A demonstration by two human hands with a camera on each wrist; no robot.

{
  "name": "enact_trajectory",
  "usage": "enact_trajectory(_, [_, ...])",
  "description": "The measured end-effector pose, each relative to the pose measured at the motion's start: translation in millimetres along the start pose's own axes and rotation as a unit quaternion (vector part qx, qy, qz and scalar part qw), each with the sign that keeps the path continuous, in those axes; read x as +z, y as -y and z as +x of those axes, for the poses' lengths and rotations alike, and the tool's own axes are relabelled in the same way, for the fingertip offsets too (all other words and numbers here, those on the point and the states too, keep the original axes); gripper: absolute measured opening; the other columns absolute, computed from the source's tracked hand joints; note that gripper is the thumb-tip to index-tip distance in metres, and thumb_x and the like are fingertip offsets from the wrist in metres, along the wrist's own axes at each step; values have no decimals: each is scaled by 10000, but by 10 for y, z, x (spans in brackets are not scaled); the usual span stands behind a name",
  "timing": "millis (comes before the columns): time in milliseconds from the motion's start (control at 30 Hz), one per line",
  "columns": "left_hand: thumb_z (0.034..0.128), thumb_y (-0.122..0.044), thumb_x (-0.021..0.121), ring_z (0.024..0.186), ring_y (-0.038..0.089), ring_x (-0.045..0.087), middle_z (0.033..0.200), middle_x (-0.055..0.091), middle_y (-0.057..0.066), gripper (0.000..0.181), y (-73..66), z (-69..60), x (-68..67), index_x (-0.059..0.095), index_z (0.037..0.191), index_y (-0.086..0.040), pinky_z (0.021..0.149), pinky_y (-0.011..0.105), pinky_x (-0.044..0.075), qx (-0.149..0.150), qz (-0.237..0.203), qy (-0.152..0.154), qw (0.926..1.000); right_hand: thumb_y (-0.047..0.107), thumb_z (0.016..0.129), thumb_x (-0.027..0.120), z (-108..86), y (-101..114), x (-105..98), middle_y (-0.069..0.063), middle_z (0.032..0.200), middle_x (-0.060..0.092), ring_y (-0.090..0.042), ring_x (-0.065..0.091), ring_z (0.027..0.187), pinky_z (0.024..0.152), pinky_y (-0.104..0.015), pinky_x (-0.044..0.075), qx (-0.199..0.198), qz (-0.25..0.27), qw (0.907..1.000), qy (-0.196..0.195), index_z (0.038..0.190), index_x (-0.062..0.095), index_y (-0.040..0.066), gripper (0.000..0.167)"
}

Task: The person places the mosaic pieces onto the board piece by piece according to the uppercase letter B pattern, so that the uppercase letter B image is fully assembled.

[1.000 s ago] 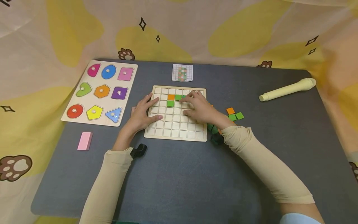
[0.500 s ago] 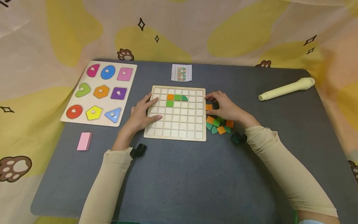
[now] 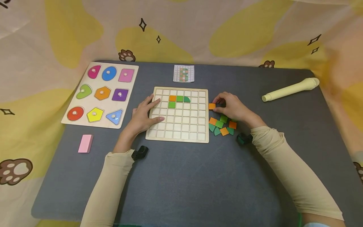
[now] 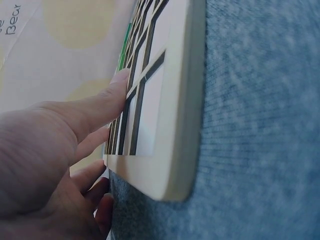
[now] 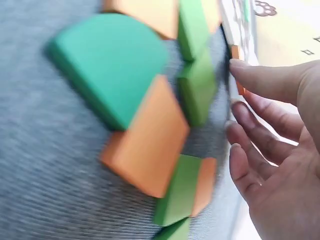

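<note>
A wooden grid board (image 3: 177,140) lies mid-table. One orange tile (image 3: 172,98), two green square tiles (image 3: 180,98) and a green quarter-round tile (image 3: 187,99) sit in its cells. My left hand (image 3: 143,116) rests spread on the board's left edge, thumb and fingers fairly straight; the left wrist view shows the thumb (image 4: 102,102) on top of the grid. Just right of the board, my right hand (image 3: 233,106) pinches an orange square tile (image 3: 211,106) between thumb and index finger. In the right wrist view this tile (image 5: 235,51) is partly hidden behind the thumb.
Loose green and orange tiles (image 3: 219,124) lie right of the board. A pattern card (image 3: 191,73) is behind it. A shape puzzle (image 3: 93,102) and a pink block (image 3: 85,143) stand left. A pale yellow microphone-shaped object (image 3: 290,90) lies at the right.
My right hand has left the board for the right side, uncovering the green quarter-round tile, and has come to the orange tile there. The left hand has stayed in place.
</note>
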State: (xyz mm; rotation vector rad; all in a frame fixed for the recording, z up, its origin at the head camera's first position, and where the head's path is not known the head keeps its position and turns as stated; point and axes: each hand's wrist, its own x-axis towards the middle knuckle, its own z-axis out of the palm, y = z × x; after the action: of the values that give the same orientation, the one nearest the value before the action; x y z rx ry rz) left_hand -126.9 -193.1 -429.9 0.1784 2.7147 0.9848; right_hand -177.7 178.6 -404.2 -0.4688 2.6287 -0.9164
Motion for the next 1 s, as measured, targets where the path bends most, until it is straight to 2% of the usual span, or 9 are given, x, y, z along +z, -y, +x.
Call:
enact_trajectory(167, [955, -284, 811, 1662, 394, 87, 1802, 113, 108, 850, -7, 0, -3, 363, 1667, -156, 1186, 645, 155, 22, -24, -9, 10000, 104, 989, 757, 25, 67, 7, -209, 1242, 653, -352, 618, 1113, 985, -499, 492, -115, 200, 9996, -170, 1240, 687, -17, 287])
enact_trajectory(300, [954, -279, 812, 1660, 399, 94, 1801, 118, 111, 847, -5, 3, -3, 368, 1664, -153, 1186, 647, 156, 45, -13, -32, 10000, 113, 985, 765, 70, 156, 93, -188, 1236, 657, -330, 618, 1092, 962, -461, 493, -268, 371, 9988, -181, 1240, 691, -10, 292])
enact_trajectory(500, [952, -275, 814, 1659, 405, 91, 1801, 117, 113, 849, -8, -5, -8, 368, 1665, -155, 1198, 658, 143, 33, -14, -34, 10000, 98, 978, 762, 169, 327, 244, -158, 1141, 651, -300, 591, 1009, 898, -404, 470, -454, 482, 9977, -110, 1195, 698, 6, 244])
enact_trajectory(833, [955, -284, 811, 1661, 396, 91, 1802, 120, 100, 841, -15, -13, -5, 375, 1662, -153, 1211, 681, 107, 5, -89, -57, 9999, 85, 956, 770, 348, 491, 447, -156, 1131, 674, -289, 603, 1030, 952, -408, 490, -701, 509, 9962, -122, 1156, 704, 4, 226])
enact_trajectory(1000, [951, -285, 815, 1661, 396, 92, 1802, 121, 98, 844, -7, -16, -3, 377, 1661, -156, 1211, 685, 101, 0, -113, -57, 9999, 79, 945, 784, 382, 556, 486, -154, 1100, 674, -287, 598, 1006, 929, -398, 481, -740, 445, 9962, -132, 1142, 710, 1, 224])
